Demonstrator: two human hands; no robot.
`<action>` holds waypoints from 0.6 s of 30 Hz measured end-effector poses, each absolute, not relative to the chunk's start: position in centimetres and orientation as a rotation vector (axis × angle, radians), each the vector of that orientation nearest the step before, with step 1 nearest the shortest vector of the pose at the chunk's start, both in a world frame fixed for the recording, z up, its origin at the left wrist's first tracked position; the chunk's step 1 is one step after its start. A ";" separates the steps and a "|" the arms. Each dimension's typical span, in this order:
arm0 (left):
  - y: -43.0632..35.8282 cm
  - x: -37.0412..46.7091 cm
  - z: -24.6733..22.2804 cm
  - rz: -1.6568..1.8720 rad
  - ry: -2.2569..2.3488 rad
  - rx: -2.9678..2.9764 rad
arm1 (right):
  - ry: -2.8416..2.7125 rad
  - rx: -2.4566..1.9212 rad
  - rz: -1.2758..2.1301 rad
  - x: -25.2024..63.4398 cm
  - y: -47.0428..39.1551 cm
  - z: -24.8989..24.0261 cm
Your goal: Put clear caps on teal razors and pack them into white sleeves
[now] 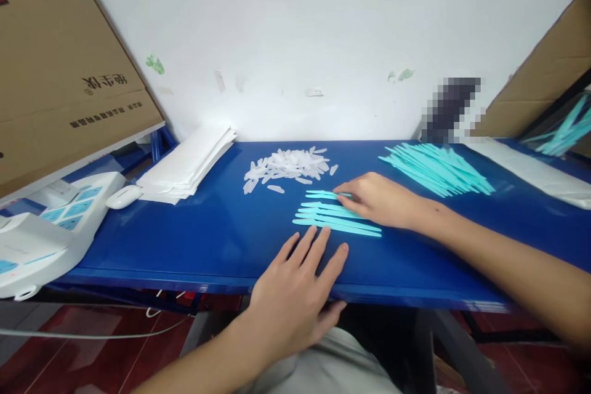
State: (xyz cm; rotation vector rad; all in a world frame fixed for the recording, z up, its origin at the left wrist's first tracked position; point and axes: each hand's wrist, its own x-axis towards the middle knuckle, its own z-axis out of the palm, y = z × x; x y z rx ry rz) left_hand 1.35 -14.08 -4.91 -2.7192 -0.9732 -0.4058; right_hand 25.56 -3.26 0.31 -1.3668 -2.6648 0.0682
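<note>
Several slim turquoise sticks, shaped like eyebrow razors (344,229), lie side by side in a row on the blue table, their left ends narrowed by a notch. At the far end of that row, my right hand (376,199) pinches one or two of them between thumb and fingers; its grip hides their right ends. My left hand (295,292) rests at the table's front edge with fingers spread, fingertips just short of the nearest razor, holding nothing. Beyond the row is a loose heap of small whitish translucent covers (290,164). Right of it lies a pile of turquoise razors (436,167).
A stack of white paper-like sheets or bags (187,163) lies at the back left. Beside it are a white mouse-shaped object (124,197) and a white-and-blue device (69,221). A cardboard box (69,74) stands left; a white wall (295,43) bounds the back.
</note>
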 end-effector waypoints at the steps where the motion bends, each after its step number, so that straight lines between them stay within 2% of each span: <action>1: -14.1 1.3 -4.9 -0.405 -0.974 -2.719 | -2.662 -1.357 0.037 25.6 -3.3 0.3; 8: -14.1 1.3 -4.8 -0.406 -0.978 -2.720 | -2.638 -1.439 -0.128 25.5 -3.5 0.4; 18: -14.1 1.3 -4.8 -0.421 -0.974 -2.714 | -2.617 -1.408 0.026 24.9 -3.9 0.7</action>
